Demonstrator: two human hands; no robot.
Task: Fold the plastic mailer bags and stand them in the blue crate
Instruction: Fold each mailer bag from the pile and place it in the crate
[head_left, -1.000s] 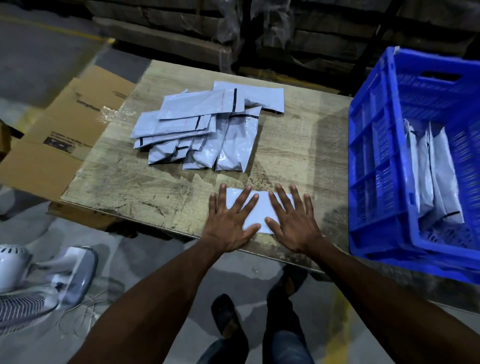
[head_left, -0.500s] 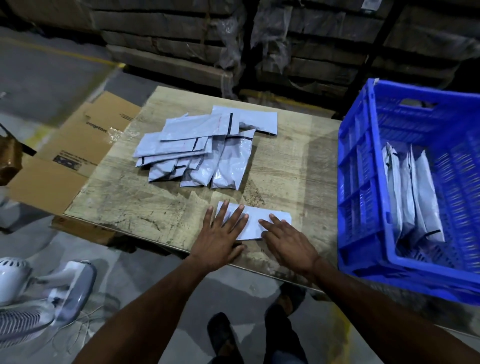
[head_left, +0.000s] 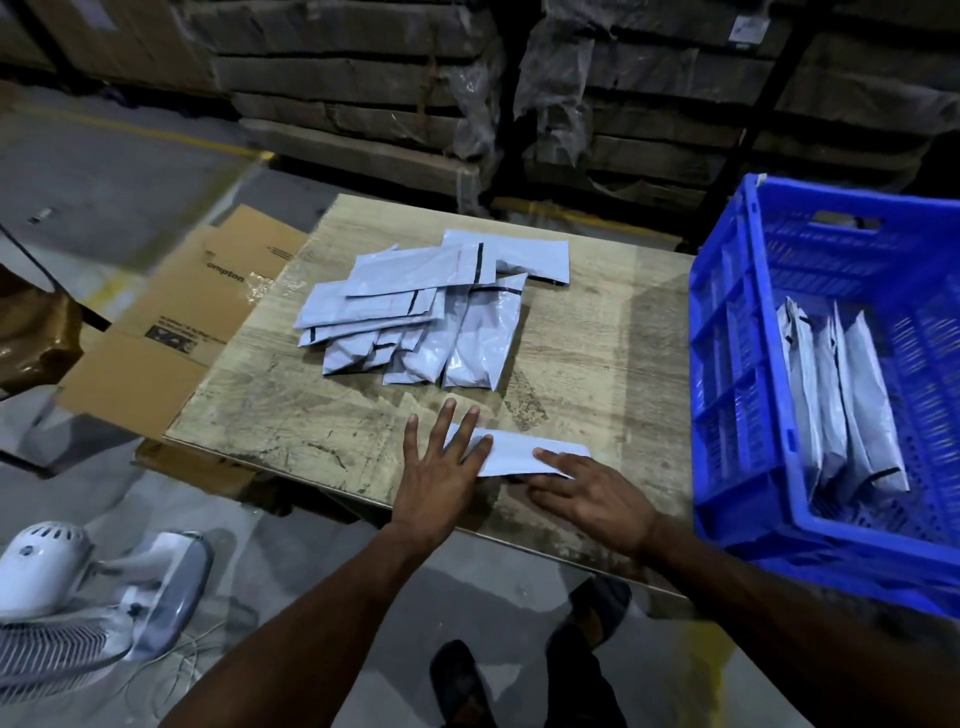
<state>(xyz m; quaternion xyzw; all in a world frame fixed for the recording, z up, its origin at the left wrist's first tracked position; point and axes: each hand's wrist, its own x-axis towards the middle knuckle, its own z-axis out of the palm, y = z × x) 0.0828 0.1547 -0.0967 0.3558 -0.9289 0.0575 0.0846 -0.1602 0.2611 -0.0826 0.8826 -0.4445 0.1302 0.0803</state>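
Two flat palms, left hand (head_left: 439, 470) and right hand (head_left: 592, 499), pressing folded mailer (head_left: 519, 457), fingers straight

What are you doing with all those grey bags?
A person is folding plastic mailer bags. Right now the left hand lies flat on one folded bag at the near edge of the wooden table, and the right hand touches its other end. A pile of bags waits further back on the table. A few folded ones already stand in the blue crate on the right.
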